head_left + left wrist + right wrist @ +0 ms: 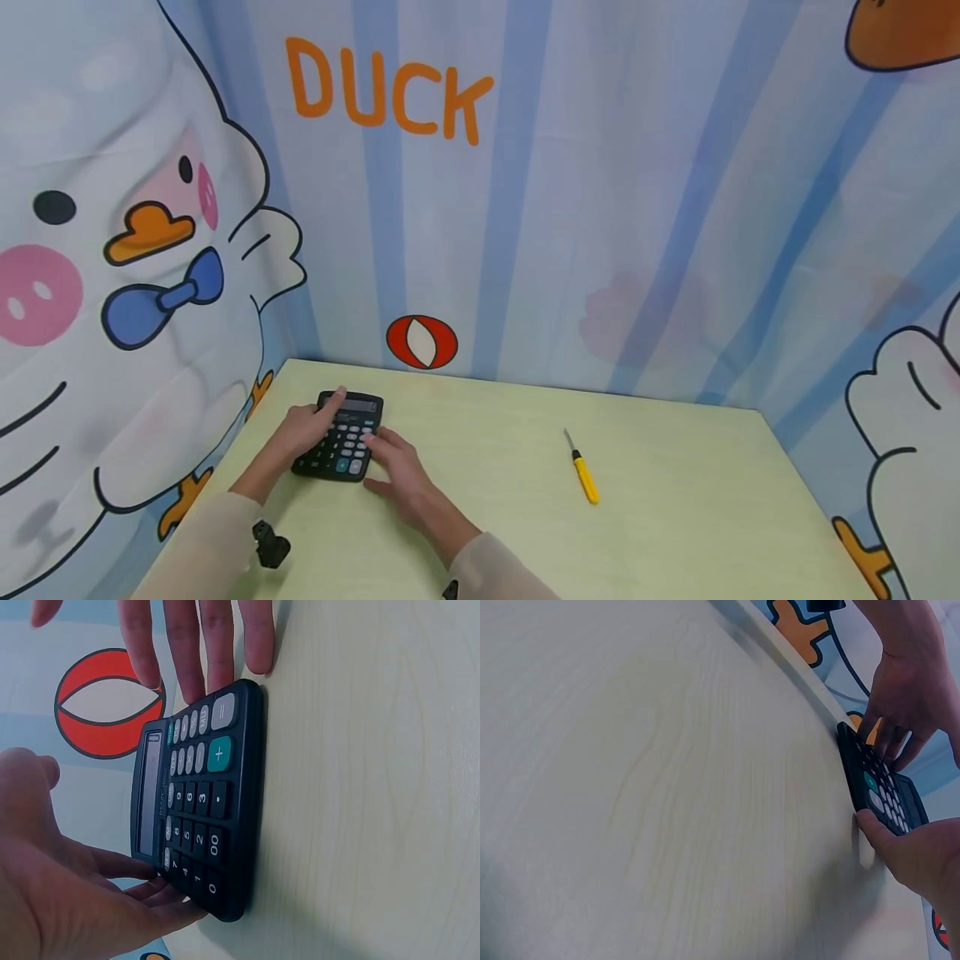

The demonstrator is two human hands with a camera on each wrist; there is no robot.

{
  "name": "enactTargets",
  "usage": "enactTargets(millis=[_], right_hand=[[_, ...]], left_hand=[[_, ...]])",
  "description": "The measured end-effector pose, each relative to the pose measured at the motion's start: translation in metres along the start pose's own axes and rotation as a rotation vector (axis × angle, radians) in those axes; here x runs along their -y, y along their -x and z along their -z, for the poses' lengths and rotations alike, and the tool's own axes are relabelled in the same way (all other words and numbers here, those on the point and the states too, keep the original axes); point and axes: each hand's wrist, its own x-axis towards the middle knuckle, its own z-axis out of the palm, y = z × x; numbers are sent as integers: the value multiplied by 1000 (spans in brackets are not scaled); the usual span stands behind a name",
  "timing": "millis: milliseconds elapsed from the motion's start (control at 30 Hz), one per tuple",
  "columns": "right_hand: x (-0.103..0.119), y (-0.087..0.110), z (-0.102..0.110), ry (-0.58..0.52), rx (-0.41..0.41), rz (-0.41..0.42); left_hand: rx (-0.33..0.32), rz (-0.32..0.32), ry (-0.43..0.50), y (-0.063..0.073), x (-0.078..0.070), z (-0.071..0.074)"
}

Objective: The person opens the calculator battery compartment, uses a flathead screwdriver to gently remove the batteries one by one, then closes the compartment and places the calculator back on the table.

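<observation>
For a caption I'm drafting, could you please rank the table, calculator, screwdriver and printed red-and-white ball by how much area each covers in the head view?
1. Table, clearly largest
2. Calculator
3. Printed ball
4. Screwdriver, long but slim

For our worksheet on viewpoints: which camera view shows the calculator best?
The left wrist view: the calculator looks largest there, and its digit keys are readable. The head view shows it smaller; the right wrist view, at a steep slant.
</observation>
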Motion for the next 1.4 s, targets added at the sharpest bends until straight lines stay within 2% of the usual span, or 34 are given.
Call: enactTargets(millis=[233,467,567,833,1067,1167,1400], right_hand=[[3,6,2,-51,-9,23],[11,8,10,-44,-41,48],[15,8,16,-50,-67,40],[29,10,37,-70,-107,48],[48,9,62,-72,-158,58],[56,8,72,-66,-174,54],[67,14,90,-36,-196,39]], left_hand=[[-37,-11,-44,3,-2,-1],[-71,-64,-5,6,-8,-3],[-86,-87,26,9,-16,-5],[-132,-87,114,17,-42,-12],[-188,-144,229,17,-60,-25],[-190,-150,276,17,-68,-31],[-177,-156,316,22,-82,-45]])
